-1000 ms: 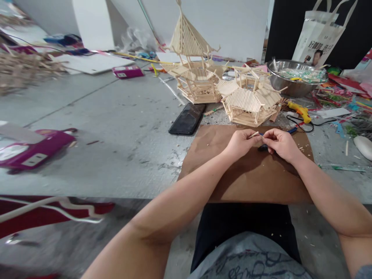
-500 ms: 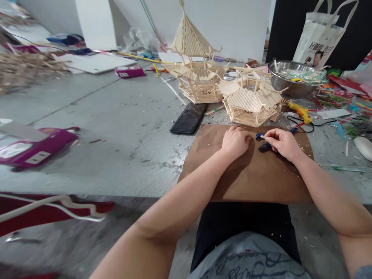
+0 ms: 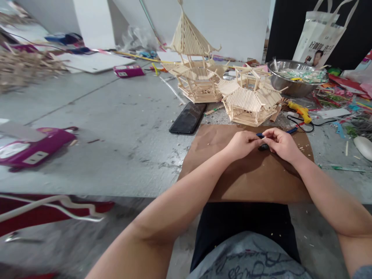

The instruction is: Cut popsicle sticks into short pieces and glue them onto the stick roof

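"Head view: pinching a small pale stick piece (image 3: 264, 138) between the fingertips of left hand (image 3: 242, 144) and right hand (image 3: 280, 143)!"

"Where, exactly?"

"Over the brown paper sheet (image 3: 250, 180), toward its far edge, close by a partly covered blue-and-black tool (image 3: 264, 147)."

"And around the sheet?"

"Just beyond it, a low stick pavilion (image 3: 244, 100); farther back and left, a peaked stick pagoda (image 3: 192, 40)! Just off its far left corner, a black phone (image 3: 187, 119). Past its far right corner, a yellow glue gun (image 3: 303, 112)."
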A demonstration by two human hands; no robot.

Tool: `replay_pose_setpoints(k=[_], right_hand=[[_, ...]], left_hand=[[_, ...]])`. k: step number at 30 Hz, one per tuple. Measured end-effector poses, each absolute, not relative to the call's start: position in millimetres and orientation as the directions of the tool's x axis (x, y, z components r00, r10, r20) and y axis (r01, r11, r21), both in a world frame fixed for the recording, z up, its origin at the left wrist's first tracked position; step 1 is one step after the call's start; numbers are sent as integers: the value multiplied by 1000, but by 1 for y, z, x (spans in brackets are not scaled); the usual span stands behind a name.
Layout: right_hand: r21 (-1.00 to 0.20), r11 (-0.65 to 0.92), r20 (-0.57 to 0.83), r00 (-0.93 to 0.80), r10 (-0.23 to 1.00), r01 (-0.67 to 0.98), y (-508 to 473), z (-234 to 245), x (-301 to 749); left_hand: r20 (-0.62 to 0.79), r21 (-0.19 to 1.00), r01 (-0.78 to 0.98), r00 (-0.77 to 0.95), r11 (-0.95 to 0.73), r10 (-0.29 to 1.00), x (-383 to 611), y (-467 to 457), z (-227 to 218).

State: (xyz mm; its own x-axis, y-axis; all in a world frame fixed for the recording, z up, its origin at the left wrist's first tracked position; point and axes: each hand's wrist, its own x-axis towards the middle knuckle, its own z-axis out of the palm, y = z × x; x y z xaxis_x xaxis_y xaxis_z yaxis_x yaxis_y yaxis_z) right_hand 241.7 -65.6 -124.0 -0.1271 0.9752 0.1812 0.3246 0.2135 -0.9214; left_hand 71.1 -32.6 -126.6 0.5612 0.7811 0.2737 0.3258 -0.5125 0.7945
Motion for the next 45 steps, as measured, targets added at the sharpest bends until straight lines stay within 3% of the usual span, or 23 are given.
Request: replay_pose_setpoints(k=[4, 8, 24, 33, 37, 40, 45], right_hand=[[-985, 123, 112, -91, 989, 121, -64, -122, 241], [-990, 79, 66, -107, 992, 119, -64, -118, 239], [-995, -12, -25, -130, 991, 98, -67, -111, 239], [-990, -7, -29, -149, 988, 142, -68, -112, 240], [-984, 48, 22, -152, 988, 174, -68, -114, 240], [-964, 166, 139, -136, 981, 208, -69, -118, 238], [-793, 388, 352, -165, 921, 471, -71, -125, 239]], left_hand=[[110, 964, 159, 483, -211, 869, 72, -35, -124], [3, 994, 94, 449, -51, 893, 74, -37, -124], [-145, 983, -15, 550, 183, 822, 74, -41, -116], [-85, 996, 78, 572, 48, 816, 73, -41, -117], [-86, 996, 32, 582, 82, 809, 74, -41, -118], [-93, 992, -17, 544, 122, 834, 75, -41, -118], [-92, 988, -57, 516, 142, 852, 76, -42, -117]])
